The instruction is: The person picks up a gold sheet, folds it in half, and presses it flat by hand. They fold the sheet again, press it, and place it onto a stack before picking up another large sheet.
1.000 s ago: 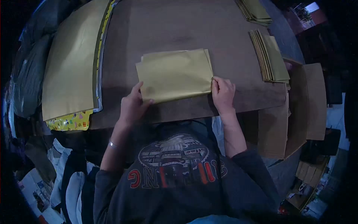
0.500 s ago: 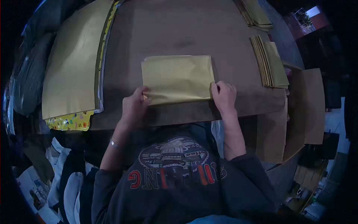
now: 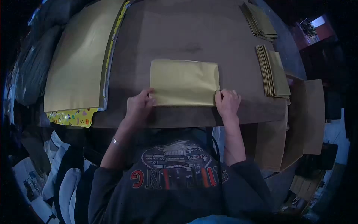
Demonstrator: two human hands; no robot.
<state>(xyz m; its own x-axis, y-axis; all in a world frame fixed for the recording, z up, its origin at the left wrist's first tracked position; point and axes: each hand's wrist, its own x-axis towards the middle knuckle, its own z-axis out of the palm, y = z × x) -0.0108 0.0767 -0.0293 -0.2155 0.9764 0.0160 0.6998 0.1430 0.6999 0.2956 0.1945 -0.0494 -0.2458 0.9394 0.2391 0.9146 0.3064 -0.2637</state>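
A folded sheet of gold paper (image 3: 184, 83) lies on the brown table in front of me, its fold towards my body. My left hand (image 3: 140, 106) pinches its near left corner between thumb and fingers. At the near right corner, my right hand (image 3: 228, 104) grips the edge the same way. The paper looks fairly flat, with slight creases towards its right side.
A stack of large gold sheets (image 3: 78, 63) lies at the left over yellow patterned packaging (image 3: 72, 117). Folded gold bundles (image 3: 274, 71) sit along the table's right edge, with another bundle (image 3: 259, 22) farther back. An open cardboard box (image 3: 272, 145) stands beside the table at right.
The folded gold paper lies flatter and straighter, its near edge now level. Both hands keep their hold at the near corners. The whole view has shifted slightly.
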